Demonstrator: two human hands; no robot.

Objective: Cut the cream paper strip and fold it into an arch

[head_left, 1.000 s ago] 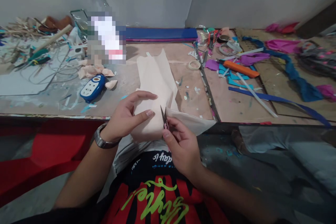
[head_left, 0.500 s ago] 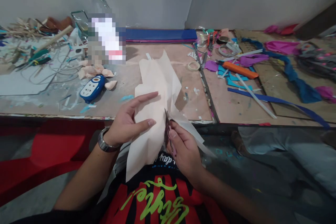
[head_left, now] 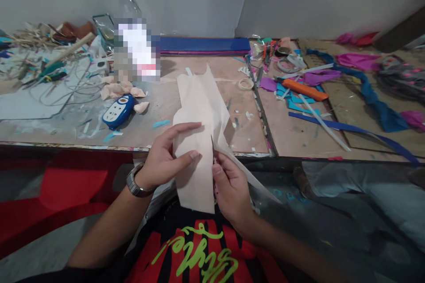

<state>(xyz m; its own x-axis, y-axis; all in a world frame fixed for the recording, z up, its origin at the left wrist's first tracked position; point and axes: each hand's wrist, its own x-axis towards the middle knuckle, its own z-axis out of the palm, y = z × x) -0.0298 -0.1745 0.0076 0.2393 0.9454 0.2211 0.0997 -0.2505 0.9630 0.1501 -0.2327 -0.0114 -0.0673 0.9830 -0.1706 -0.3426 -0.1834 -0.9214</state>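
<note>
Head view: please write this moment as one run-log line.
left hand: spread on pale paper; right hand: holding scissors at paper's cut; paper: overhanging table edge; beyond: tape roll, blue-white socket block

Head view (fairly near), forward and down.

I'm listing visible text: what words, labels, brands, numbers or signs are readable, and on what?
"Style!", apparently: yellow-green script, upside down, on the person's shirt.
Red-capped bottle: pixelated, unreadable.
Small marks higher on the shirt: too small to read.
Nothing else is legible.
</note>
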